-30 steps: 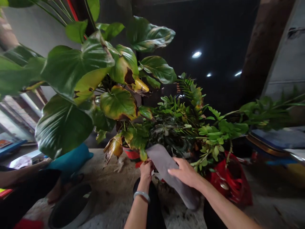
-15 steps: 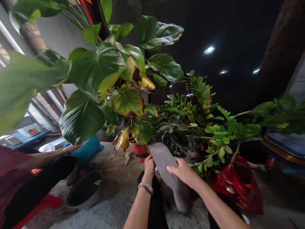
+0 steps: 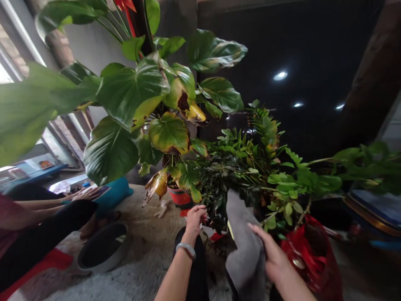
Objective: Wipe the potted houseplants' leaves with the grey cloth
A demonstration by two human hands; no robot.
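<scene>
Dark wall (image 3: 300, 67) backs the leafy plants (image 3: 238, 150) beyond my left hand (image 3: 194, 219), whose fingers curl inward; I cannot tell whether they pinch anything. My right hand (image 3: 274, 253) is closed on the edge of a grey fabric piece (image 3: 246, 244), tilted between both hands. Just past my left hand sits a red pot (image 3: 179, 198).

- We can read no text, label, brand, number or sign anywhere in view.
- On the grey cloth (image 3: 246, 251), we find no legible lettering.
- On the red bag (image 3: 328, 271), we can read nothing.
</scene>
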